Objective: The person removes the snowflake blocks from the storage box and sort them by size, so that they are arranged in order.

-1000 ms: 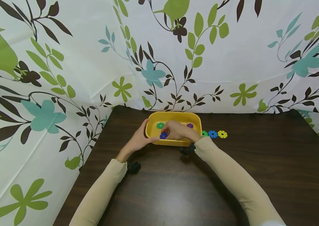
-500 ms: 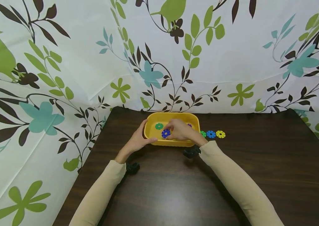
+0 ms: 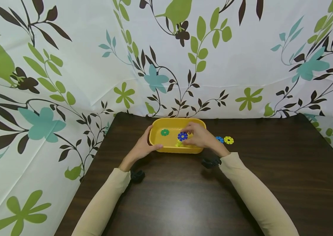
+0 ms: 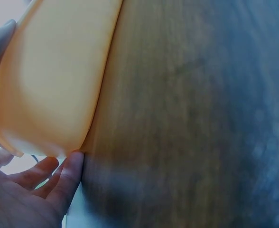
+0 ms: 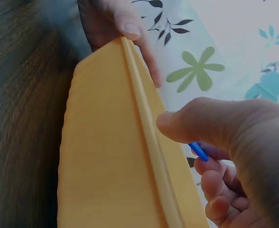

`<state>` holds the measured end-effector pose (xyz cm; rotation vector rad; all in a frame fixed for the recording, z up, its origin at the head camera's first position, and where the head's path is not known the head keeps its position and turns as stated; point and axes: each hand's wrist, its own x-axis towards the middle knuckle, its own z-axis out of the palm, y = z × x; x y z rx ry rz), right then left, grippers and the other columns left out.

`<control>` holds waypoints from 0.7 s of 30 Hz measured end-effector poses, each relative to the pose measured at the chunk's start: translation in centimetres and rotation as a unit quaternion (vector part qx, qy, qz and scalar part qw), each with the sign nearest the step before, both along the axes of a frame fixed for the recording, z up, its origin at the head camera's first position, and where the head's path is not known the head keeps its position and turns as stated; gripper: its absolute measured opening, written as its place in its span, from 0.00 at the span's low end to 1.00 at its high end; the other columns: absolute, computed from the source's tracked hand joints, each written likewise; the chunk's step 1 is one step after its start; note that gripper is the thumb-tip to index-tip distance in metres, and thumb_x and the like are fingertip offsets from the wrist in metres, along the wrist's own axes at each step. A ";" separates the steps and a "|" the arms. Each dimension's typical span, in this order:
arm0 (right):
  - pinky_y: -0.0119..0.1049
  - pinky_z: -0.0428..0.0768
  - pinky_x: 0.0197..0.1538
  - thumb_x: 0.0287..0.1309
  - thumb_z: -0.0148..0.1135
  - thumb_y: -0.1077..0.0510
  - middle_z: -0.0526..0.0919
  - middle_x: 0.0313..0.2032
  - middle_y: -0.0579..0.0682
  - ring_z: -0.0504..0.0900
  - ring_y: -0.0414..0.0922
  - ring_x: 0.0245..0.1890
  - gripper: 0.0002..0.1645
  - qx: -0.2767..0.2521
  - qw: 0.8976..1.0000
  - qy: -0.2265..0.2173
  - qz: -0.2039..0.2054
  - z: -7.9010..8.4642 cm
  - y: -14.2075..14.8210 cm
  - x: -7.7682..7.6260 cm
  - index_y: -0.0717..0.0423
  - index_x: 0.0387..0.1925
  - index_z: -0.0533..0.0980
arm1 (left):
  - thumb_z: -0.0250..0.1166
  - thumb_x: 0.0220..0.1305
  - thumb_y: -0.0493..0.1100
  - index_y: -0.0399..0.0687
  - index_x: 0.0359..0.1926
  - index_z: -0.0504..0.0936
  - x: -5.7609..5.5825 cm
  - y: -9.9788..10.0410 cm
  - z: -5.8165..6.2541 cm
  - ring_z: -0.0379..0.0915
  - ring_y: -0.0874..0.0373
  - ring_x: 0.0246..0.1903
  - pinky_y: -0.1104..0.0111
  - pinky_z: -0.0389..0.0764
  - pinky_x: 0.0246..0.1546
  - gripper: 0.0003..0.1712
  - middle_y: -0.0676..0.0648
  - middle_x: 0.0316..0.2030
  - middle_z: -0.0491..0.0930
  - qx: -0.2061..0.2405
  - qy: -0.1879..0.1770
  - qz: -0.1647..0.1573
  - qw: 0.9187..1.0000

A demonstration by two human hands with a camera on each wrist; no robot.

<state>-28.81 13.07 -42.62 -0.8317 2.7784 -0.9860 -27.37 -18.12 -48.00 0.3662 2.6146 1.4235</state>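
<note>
A yellow plastic basin stands near the back of the table. My left hand holds its left end, thumb over the near rim and fingers along the outer wall. My right hand is over the basin's right half and pinches a dark blue flower-shaped disc between thumb and fingers. In the right wrist view the blue disc shows edge-on, mostly behind the thumb. A green disc lies on the basin floor at the left. A yellow piece shows just below the blue disc.
Right of the basin, a blue disc and a yellow disc lie side by side on the dark wooden table. A leaf-patterned white cloth hangs along the table's back and left edges.
My right hand has moved right inside the basin with the dark blue disc. The yellow piece has come into sight, while the purple disc and the table's green disc are hidden. My left hand keeps its grip.
</note>
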 end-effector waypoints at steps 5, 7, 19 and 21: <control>0.39 0.77 0.48 0.59 0.83 0.54 0.86 0.47 0.54 0.80 0.52 0.45 0.27 -0.022 0.999 0.013 -0.024 -0.2 1.7 0.4 0.58 0.58 0.88 | 0.79 0.62 0.66 0.55 0.89 0.44 -1.0 -0.6 -1.5 0.73 0.44 0.66 0.49 0.75 0.71 0.70 0.37 0.83 0.62 -0.011 0.017 -0.004 1.000; 0.38 0.78 0.48 0.59 0.83 0.54 0.86 0.49 0.55 0.81 0.54 0.47 0.28 -0.022 0.999 0.011 -0.039 -0.2 2.5 0.6 0.59 0.59 0.87 | 0.79 0.61 0.67 0.54 0.89 0.44 -1.0 -0.6 -1.6 0.72 0.44 0.67 0.48 0.75 0.72 0.70 0.37 0.83 0.61 -0.012 0.018 -0.004 1.000; 0.34 0.75 0.44 0.58 0.84 0.55 0.81 0.45 0.56 0.76 0.50 0.42 0.28 -0.035 0.994 0.018 -0.103 -0.9 7.3 1.3 0.61 0.58 0.88 | 0.80 0.64 0.58 0.53 0.90 0.42 0.0 0.0 -0.1 0.70 0.41 0.70 0.42 0.70 0.77 0.69 0.39 0.85 0.58 -0.001 0.000 -0.002 1.000; 0.35 0.75 0.45 0.59 0.83 0.55 0.81 0.45 0.56 0.76 0.51 0.43 0.27 -0.035 0.993 0.016 -0.113 -1.1 8.1 1.4 0.61 0.57 0.88 | 0.80 0.64 0.58 0.53 0.89 0.43 0.0 0.0 -0.1 0.70 0.41 0.70 0.42 0.70 0.77 0.69 0.39 0.84 0.59 0.001 0.001 -0.003 1.000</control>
